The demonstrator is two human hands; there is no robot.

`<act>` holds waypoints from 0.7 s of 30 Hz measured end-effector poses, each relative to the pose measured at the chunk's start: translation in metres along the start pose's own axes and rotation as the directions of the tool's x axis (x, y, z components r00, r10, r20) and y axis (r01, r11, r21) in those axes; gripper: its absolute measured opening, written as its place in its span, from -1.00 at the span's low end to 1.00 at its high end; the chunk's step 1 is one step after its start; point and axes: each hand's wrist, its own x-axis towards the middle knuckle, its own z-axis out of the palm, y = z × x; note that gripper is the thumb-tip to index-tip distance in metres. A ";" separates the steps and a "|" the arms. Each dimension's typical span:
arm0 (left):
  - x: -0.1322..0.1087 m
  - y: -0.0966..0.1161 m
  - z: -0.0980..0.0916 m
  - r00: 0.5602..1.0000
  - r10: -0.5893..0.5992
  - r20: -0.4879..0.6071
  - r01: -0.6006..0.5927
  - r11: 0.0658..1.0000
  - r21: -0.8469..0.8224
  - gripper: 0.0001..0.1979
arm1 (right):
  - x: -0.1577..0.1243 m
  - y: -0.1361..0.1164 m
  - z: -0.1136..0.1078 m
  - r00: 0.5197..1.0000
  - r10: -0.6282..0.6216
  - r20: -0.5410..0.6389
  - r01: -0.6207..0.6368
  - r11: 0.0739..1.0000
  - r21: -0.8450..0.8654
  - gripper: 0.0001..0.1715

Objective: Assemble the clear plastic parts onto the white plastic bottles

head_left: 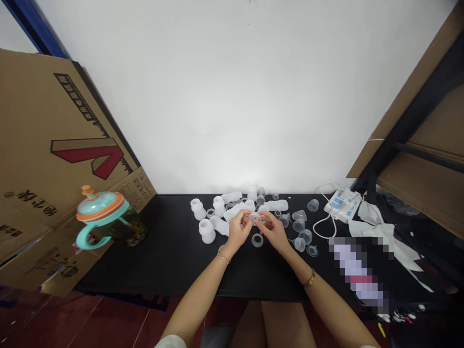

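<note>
Forearms (205, 295) nearest the camera, clear ring (255, 218) between two hands.
On the head view I see left hand (239, 229) and right hand (272, 230) each pinching it; a loose ring (257, 245) lies just nearer the camera, bottles (208, 232) left, cups (299, 225) right.

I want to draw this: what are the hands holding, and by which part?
The left hand and right hand hold a small clear round piece by opposite sides of its edge.

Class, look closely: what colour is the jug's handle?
The handle is turquoise, seen best in the head view.
</note>
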 end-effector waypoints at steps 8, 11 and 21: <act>0.000 0.002 0.000 1.000 -0.017 -0.002 0.017 1.000 -0.014 -0.90 | -0.001 -0.002 0.000 1.000 -0.008 0.018 0.009 0.999 -0.050 -0.55; 0.000 0.003 0.001 1.000 -0.012 -0.011 0.012 1.000 -0.019 -0.89 | -0.001 -0.001 -0.001 1.000 -0.007 0.019 0.008 0.998 -0.058 -0.55; 0.002 0.007 -0.001 0.999 -0.023 0.047 0.024 0.999 -0.025 -0.82 | 0.000 -0.001 -0.002 0.998 -0.031 -0.054 0.027 0.997 -0.075 -0.56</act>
